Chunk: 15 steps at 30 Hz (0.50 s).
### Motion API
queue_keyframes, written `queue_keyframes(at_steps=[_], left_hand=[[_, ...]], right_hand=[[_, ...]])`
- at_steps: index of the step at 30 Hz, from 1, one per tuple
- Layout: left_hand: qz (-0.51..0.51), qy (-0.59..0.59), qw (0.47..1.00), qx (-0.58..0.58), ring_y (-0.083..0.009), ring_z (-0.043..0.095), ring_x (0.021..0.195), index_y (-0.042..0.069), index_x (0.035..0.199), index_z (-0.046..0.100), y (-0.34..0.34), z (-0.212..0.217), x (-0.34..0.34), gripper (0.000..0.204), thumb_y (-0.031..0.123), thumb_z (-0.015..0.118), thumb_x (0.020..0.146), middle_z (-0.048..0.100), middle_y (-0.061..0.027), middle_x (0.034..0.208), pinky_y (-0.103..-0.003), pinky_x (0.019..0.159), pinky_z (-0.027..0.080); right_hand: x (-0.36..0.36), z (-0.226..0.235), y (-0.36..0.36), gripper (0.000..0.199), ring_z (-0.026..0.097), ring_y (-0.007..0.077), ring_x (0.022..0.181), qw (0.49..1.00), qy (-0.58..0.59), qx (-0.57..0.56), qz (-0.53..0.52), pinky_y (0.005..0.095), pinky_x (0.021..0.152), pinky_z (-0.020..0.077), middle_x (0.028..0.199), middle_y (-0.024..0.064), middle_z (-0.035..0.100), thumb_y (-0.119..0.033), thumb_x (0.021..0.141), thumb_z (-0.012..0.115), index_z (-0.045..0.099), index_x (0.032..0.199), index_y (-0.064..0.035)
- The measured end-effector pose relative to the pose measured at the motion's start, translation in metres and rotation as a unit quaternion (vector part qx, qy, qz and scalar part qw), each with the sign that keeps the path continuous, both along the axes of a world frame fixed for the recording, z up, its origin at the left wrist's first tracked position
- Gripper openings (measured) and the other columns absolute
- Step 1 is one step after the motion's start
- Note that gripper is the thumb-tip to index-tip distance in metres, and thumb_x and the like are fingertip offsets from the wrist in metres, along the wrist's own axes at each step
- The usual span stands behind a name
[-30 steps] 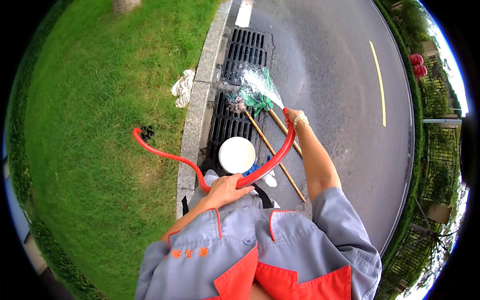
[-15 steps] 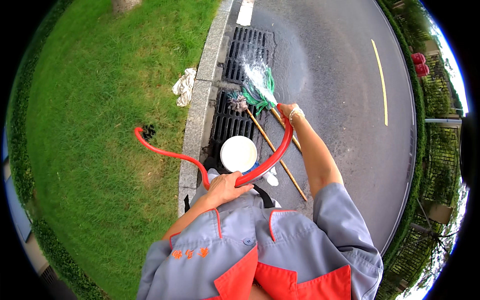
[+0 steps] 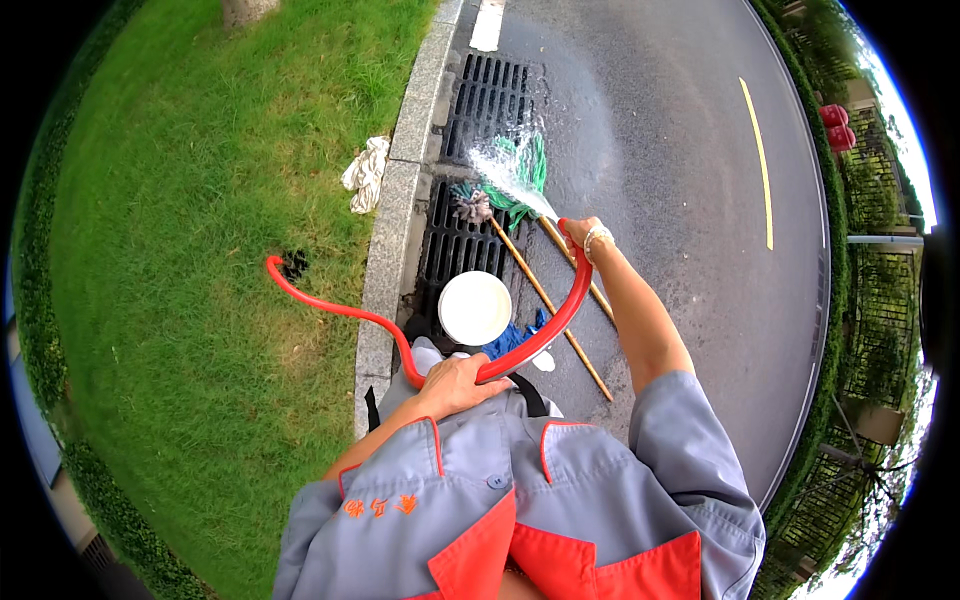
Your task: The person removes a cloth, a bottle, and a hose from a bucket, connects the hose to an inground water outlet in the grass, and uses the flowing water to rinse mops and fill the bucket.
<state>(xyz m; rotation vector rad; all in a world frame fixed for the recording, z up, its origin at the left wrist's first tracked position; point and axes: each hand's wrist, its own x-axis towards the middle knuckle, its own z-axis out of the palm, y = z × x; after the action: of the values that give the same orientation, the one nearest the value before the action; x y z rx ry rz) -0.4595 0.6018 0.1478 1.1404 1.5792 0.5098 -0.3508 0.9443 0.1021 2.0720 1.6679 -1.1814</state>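
A red hose [image 3: 548, 335] curves in front of my body. My right hand [image 3: 580, 240] is closed round its outlet end, and water [image 3: 505, 175] sprays from there to the far left. The spray lands on a green mop head [image 3: 530, 170] and a grey mop head [image 3: 471, 203], both lying over the drain grates. My left hand [image 3: 455, 385] grips the hose close to my waist. Two wooden mop handles [image 3: 553, 300] slant toward me, passing beneath the hose. A white bucket [image 3: 475, 308] stands just beyond my left hand, with blue cloth [image 3: 512, 340] beside it.
Metal drain grates [image 3: 487, 105] run along a stone kerb [image 3: 407, 140]. Left of it is grass [image 3: 220, 190], where a white rag [image 3: 367, 175] lies at the kerb and the hose rises from a dark hole [image 3: 294, 265]. To the right stretches the asphalt road [image 3: 690, 180].
My right hand has shifted slightly right and nearer with the hose end. The spray has swung left, toward the grey mop head. More of the blue cloth shows beside the bucket.
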Motion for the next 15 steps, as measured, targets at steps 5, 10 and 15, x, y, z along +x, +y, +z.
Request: queue_keyframes(at_steps=[5, 10, 15], left_hand=[[0.052, 0.025, 0.998, 0.037, -0.0375, 0.065, 0.08, 0.006, 0.096, 0.062, 0.012, 0.003, -0.004, 0.054, 0.056, 0.064, 0.078, 0.067, -0.019, 0.081, -0.047, 0.069, 0.049], [-0.006, 0.029, 0.999, 0.012, -0.0343, 0.065, 0.084, 0.008, 0.101, 0.062, 0.001, 0.001, -0.007, 0.052, 0.053, 0.066, 0.077, 0.067, -0.018, 0.085, -0.044, 0.072, 0.049], [0.013, 0.024, 1.0, 0.0, -0.036, 0.064, 0.086, 0.006, 0.096, 0.062, 0.004, 0.003, 0.002, 0.055, 0.057, 0.064, 0.077, 0.067, -0.0188, 0.086, -0.046, 0.072, 0.049]], right_hand=[[0.023, -0.003, 0.016, 0.025, 0.051, 0.0159, 0.044, 0.971, 0.115, 0.03, -0.205, 0.0328, 0.041, 0.043, 0.058, 0.0047, 0.055, -0.026, 0.083, 0.061, 0.057, 0.068, -0.0061], [0.036, -0.019, -0.009, 0.022, 0.054, 0.0195, 0.047, 0.993, 0.048, -0.026, -0.105, 0.0342, 0.044, 0.0437, 0.058, 0.0085, 0.057, -0.021, 0.079, 0.058, 0.06, 0.068, -0.002], [0.046, -0.006, 0.001, 0.019, 0.052, 0.0191, 0.045, 0.977, 0.094, 0.028, -0.189, 0.0345, 0.042, 0.0418, 0.058, 0.0085, 0.056, -0.017, 0.078, 0.057, 0.059, 0.066, -0.002]])
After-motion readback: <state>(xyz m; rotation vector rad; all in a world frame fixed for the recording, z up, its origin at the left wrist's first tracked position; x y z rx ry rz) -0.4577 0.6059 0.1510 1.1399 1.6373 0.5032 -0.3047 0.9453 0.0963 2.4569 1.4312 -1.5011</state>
